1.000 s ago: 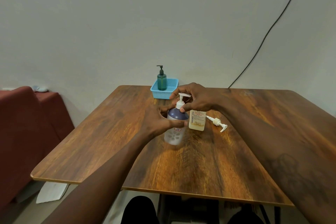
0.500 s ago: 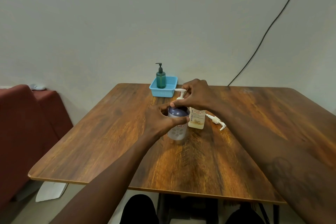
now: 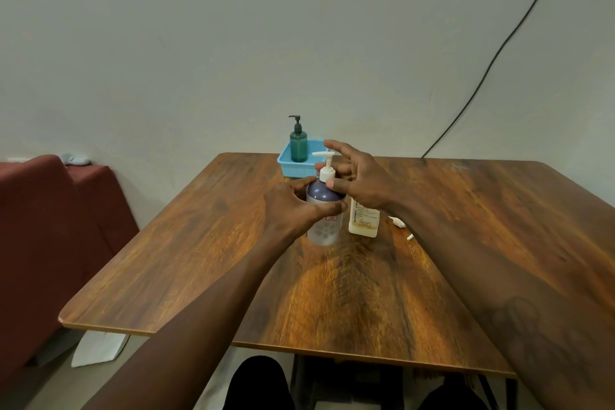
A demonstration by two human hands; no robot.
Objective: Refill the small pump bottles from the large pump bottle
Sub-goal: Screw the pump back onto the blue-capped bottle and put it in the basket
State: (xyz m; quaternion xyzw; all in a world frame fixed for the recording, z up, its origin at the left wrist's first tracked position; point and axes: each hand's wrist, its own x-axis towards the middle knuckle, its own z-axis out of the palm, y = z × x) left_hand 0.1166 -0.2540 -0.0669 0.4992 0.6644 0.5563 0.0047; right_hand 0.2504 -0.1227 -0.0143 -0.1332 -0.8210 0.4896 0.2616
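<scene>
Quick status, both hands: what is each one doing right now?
Left hand: closed around the purple pump bottle.
Right hand: fingers spread open, thumb touching the white pump collar, not gripping.

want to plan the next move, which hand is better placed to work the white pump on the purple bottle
Right hand: its fingers are already at the white pump. The left hand is wrapped around the purple bottle, steadying it.

Three bottles, one basket, one loose pump.
</scene>
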